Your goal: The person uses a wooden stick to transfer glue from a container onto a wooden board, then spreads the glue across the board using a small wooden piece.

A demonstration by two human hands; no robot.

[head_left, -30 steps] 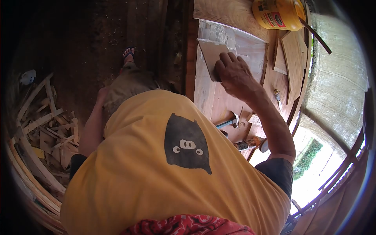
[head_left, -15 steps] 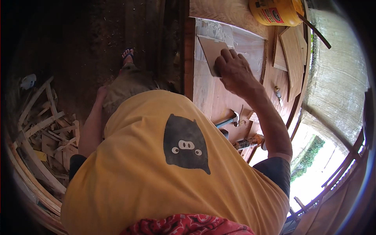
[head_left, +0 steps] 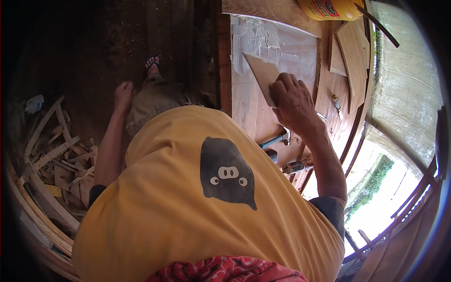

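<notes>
My right hand (head_left: 293, 101) grips the lower right edge of a thin, flat brown panel (head_left: 263, 77), fingers wrapped over it. The panel is tilted over a wooden board (head_left: 244, 96) on the workbench. Beyond it, a whitish, wet-looking smear (head_left: 256, 37) with ragged streaks covers part of the board's surface. My left hand (head_left: 124, 94) hangs beside my left leg, away from the bench, with its fingers curled; whether anything is in them is too small to tell.
A yellow tub (head_left: 329, 8) with a stick stands at the bench's far end, near loose wood pieces (head_left: 352, 61). A hammer (head_left: 285, 136), a chisel-like tool (head_left: 336, 102) and a bottle (head_left: 297, 165) lie nearer. Wood scraps (head_left: 61, 164) are piled at left.
My right hand and the panel have moved back toward my body and slightly right, uncovering more of the whitish smear. My left hand has risen forward beside my leg.
</notes>
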